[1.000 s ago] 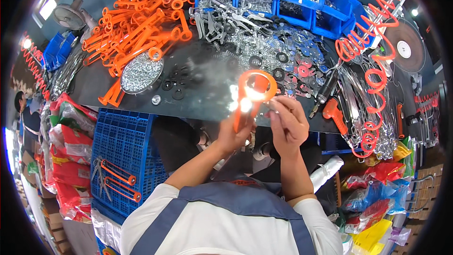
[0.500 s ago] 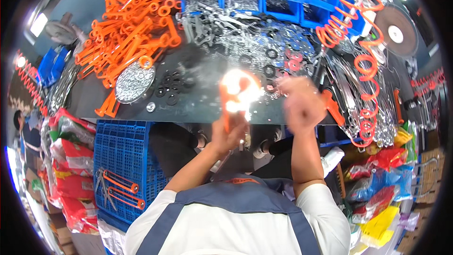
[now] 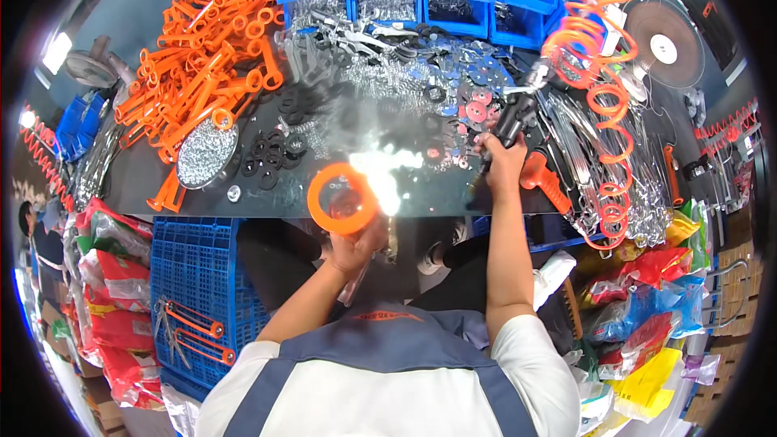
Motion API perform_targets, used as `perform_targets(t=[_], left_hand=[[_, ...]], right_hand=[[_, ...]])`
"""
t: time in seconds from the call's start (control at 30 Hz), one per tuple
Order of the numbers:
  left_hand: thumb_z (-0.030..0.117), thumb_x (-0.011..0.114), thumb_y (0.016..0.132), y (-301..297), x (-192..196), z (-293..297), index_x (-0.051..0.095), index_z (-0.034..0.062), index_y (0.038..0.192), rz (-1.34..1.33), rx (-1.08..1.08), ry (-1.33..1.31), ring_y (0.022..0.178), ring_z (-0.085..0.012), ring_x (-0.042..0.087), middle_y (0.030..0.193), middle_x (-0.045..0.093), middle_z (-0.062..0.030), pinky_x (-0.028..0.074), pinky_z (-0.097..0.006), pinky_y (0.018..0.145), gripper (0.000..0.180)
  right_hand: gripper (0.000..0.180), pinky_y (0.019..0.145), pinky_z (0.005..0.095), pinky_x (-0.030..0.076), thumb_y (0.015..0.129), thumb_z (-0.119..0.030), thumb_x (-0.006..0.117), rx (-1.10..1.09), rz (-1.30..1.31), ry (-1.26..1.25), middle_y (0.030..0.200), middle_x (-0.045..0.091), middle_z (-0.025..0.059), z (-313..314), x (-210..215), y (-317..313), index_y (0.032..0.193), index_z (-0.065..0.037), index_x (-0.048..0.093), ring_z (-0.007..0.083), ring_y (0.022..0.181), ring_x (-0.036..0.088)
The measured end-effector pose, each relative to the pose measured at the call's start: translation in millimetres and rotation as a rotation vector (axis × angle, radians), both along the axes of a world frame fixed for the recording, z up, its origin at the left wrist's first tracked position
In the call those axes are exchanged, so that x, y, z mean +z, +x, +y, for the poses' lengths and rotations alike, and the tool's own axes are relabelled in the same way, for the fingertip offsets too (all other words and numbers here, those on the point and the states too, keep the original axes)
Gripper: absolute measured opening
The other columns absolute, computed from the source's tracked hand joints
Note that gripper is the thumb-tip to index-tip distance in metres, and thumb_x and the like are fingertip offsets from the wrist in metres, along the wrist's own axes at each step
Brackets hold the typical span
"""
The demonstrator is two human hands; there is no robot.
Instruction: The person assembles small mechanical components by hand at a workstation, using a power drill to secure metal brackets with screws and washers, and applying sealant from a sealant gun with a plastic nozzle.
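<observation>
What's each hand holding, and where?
Left hand: an orange ring-ended handle, just below its ring. Right hand: a black air screwdriver, by its barrel near the tip.

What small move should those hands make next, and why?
Probably bring the black tool over to the orange ring-ended piece: the right hand has hold of the tool, the left hand holds the piece, and the two are apart.
</observation>
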State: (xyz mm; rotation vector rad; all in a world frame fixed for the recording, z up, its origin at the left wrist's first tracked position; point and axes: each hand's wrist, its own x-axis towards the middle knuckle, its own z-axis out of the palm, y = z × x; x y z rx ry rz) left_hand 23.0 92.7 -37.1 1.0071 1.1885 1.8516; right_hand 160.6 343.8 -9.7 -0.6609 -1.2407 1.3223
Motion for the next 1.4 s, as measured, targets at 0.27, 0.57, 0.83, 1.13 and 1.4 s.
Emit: perform_targets(t=[0.27,0.57,0.83,1.13,1.4], left_hand=[[-0.004,0.052,0.086,-1.2,-0.1,2.1,0.042,0.0053,0.115,-0.059,-0.034,0.077,0.057,-0.0058,0.049,0.079,0.052,-0.0008,0.040,-0.019,0.048,0.033],[0.001,0.058,0.086,-6.3,3.0,2.0,0.056,0.0008,0.096,-0.167,-0.048,-0.046,0.060,-0.0043,0.050,0.075,0.056,0.0012,0.040,-0.021,0.049,0.011],[0.004,0.062,0.085,-10.7,17.3,11.1,0.057,0.0014,0.096,0.663,0.238,-0.174,0.056,-0.0047,0.052,0.070,0.059,0.0006,0.043,-0.023,0.048,0.012],[0.005,0.061,0.085,-8.8,11.7,13.7,0.055,0.0017,0.103,0.344,0.136,-0.037,0.062,-0.0072,0.051,0.076,0.056,0.0000,0.045,-0.025,0.056,0.019],[0.004,0.056,0.089,-4.2,17.8,14.1,0.045,0.0018,0.087,0.213,0.147,0.059,0.057,-0.0091,0.057,0.072,0.057,-0.0065,0.045,-0.022,0.048,0.011]], right_hand=[[0.018,0.060,0.0246,0.048,0.079,0.007,0.059,0.060,-0.097,0.423,0.081,0.056,0.0047,-17.6,-24.8,-42.9,0.093,-0.001,0.051,0.0104,0.067,0.058],[0.020,0.065,0.0243,0.049,0.077,0.001,0.066,0.202,-0.150,0.295,0.079,0.059,0.0025,-34.4,-24.4,-39.7,0.093,-0.001,0.055,0.0090,0.069,0.059],[0.012,0.061,0.0248,0.049,0.078,0.004,0.061,0.118,-0.206,0.451,0.075,0.060,0.0031,-50.0,-10.4,-19.9,0.088,0.000,0.055,0.0102,0.067,0.059],[0.024,0.057,0.0333,0.044,0.078,0.003,0.053,0.303,0.526,0.300,0.090,0.058,0.0139,-103.6,206.4,-51.7,0.102,0.003,0.053,0.0179,0.070,0.053],[0.029,0.051,0.0281,0.047,0.079,0.005,0.058,0.429,-0.100,0.558,0.087,0.058,0.0117,-144.4,213.4,-95.3,0.106,0.004,0.049,0.0163,0.060,0.058]])
